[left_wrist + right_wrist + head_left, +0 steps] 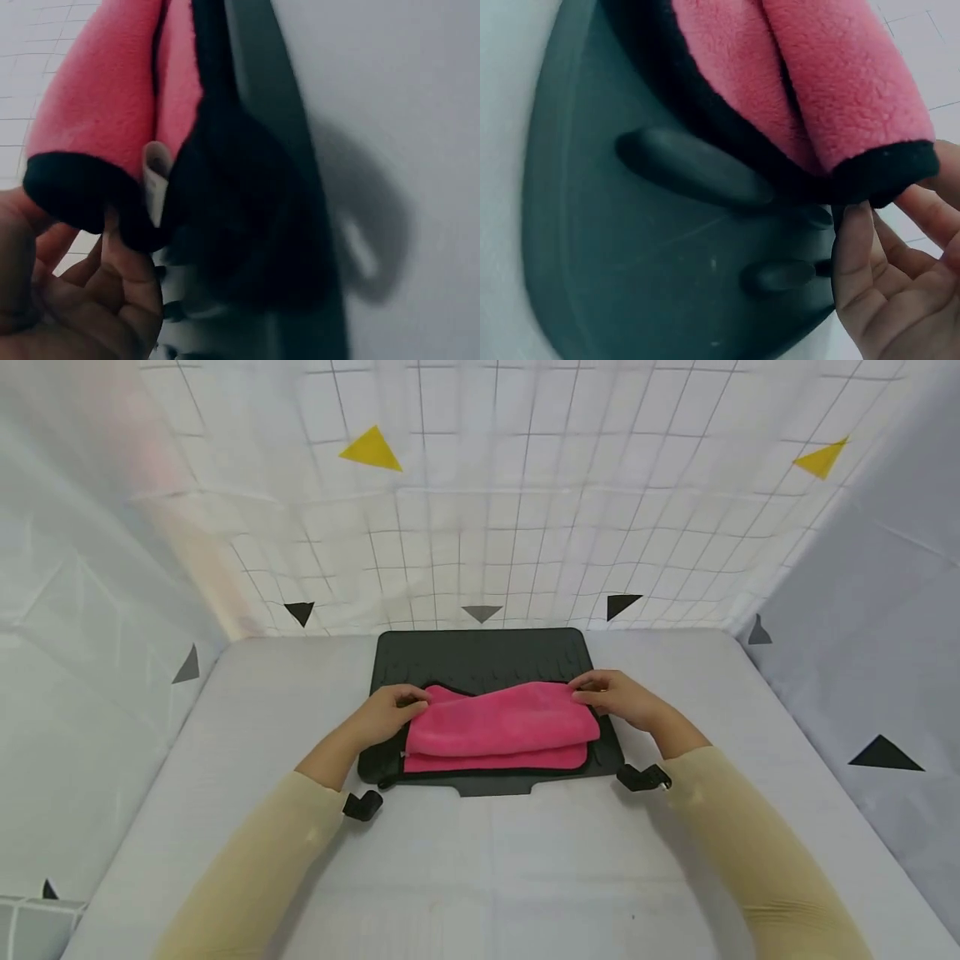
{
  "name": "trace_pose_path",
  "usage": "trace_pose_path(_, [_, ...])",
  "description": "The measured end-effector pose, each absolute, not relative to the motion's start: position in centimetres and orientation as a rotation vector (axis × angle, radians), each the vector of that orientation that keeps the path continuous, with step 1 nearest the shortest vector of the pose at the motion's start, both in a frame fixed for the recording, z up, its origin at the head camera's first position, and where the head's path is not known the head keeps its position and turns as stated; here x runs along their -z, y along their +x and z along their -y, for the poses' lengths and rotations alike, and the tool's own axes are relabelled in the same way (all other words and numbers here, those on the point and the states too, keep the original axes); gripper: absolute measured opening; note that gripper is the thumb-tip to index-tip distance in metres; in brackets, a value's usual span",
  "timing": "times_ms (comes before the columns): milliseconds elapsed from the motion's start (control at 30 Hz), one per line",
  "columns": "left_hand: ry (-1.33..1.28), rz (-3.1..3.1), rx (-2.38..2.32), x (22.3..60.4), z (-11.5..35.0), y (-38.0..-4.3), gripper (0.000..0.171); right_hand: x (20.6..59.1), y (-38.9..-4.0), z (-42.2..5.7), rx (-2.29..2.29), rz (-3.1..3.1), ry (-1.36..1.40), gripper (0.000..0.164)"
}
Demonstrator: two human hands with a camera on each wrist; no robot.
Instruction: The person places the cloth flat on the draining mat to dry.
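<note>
A pink fleecy cloth (502, 722) with black edging lies partly folded over itself on a dark green ridged mat (480, 652). My left hand (386, 714) pinches the cloth's left end by its black edge; in the left wrist view that hand (82, 285) has thumb and fingers at the rolled-over fold, beside a small white tag (156, 180). At the far right end, my right hand (615, 697) pinches the opposite edge. The right wrist view shows the fingertips of this hand (900, 270) under the black trim of the fold.
The mat lies on a white table (480, 877), with a tab at its near edge. A white gridded sheet (480, 527) with yellow and black triangles rises behind it. Pale side walls stand left and right. Small black devices (363, 806) are worn at both wrists.
</note>
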State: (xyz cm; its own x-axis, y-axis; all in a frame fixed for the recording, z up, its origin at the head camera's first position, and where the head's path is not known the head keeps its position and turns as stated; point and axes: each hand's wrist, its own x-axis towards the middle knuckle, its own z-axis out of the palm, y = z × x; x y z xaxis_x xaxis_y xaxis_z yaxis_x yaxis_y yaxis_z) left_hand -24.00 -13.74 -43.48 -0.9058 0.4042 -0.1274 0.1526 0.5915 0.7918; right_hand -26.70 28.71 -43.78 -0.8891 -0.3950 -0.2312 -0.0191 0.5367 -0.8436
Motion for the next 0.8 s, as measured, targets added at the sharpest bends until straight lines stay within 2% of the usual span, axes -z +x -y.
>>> trace_pose_path(267, [0.429, -2.594, -1.278, 43.5, 13.9, -24.6, 0.026, 42.4, -27.4, -28.5, 1.221, -2.476, -0.387, 0.038])
trace_pose_path(600, [0.436, -2.67, -1.445, 41.7, 13.9, -26.1, 0.029, 38.3, -28.2, -28.0, 1.265, -2.577, -0.352, 0.038])
trace_pose_path(800, [0.399, -2.726, -1.476, 41.4, 13.7, -27.2, 0.03, 37.3, -29.7, -27.4, 1.281, -2.605, -0.312, 0.038])
